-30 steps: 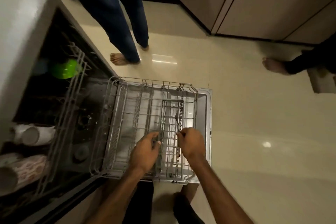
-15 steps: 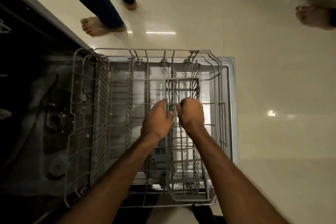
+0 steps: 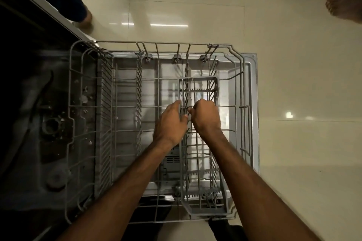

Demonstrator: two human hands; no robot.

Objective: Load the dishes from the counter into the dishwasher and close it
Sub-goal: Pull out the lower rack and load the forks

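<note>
Prep step, we judge: lower rack (image 3: 166, 42) sits pulled out over the dishwasher door (image 3: 253, 103), no dishes visible. Our left hand (image 3: 172, 121) curls on the cutlery basket (image 3: 203, 209) wall; right hand (image 3: 205, 117) pinches the same wall beside it. Next we fetch dishes from the tabletop.

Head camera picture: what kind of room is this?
Probably a kitchen: a pulled-out dishwasher rack sits over the open dishwasher door, a cutlery basket stands in it, and the floor is shiny tile.
</note>
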